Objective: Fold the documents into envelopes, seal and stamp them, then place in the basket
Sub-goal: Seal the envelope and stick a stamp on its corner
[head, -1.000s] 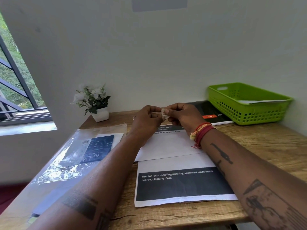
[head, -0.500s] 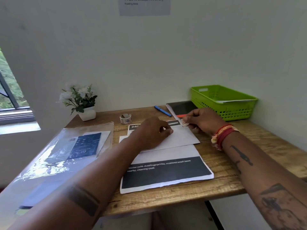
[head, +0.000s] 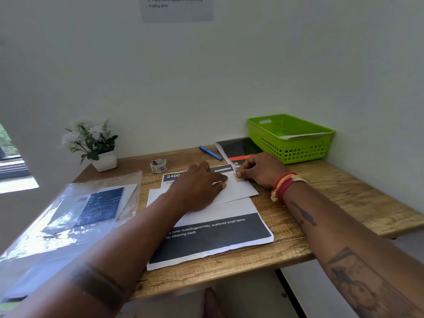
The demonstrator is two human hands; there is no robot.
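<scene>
- Head view: our left hand (head: 202, 183) lies flat on the envelope (head: 238, 191), pinning it.
- Right hand (head: 259, 169) pinches the stamp (head: 238, 179) at its corner, likely sticking it.

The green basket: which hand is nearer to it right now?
Right. The right hand sits just in front-left of the green basket, pinching a stamp onto the envelope. The left hand lies farther left, pressing the envelope.

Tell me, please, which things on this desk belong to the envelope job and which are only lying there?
Job: white envelope, stamp pinched by right hand, left hand pressing the envelope, stamp roll, printed documents, green basket.
Lying about: flower pot, blue pen, plastic sleeve, black booklet.
</scene>
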